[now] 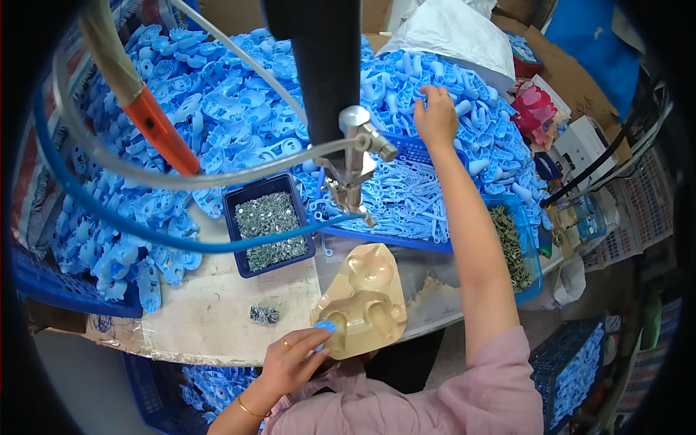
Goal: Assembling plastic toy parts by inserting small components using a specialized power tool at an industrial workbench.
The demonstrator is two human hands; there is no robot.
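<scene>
My left hand pinches a small light-blue plastic piece at the lower left edge of a tan moulded fixture with rounded hollows. My right hand reaches far forward over a heap of blue curved plastic parts; its thumb and fingers look apart, and I make out nothing held between them. Under that forearm stands a blue basket filled with thin pale-blue ring-ended parts. An upright metal tool head on a black column hangs above the table, just beyond the fixture.
A dark-blue tray of small metal screws sits left of the fixture, with a small pile of screws nearer me. Blue shell parts heap at left. A blue bin holds greenish-grey pieces. Hoses loop across the left.
</scene>
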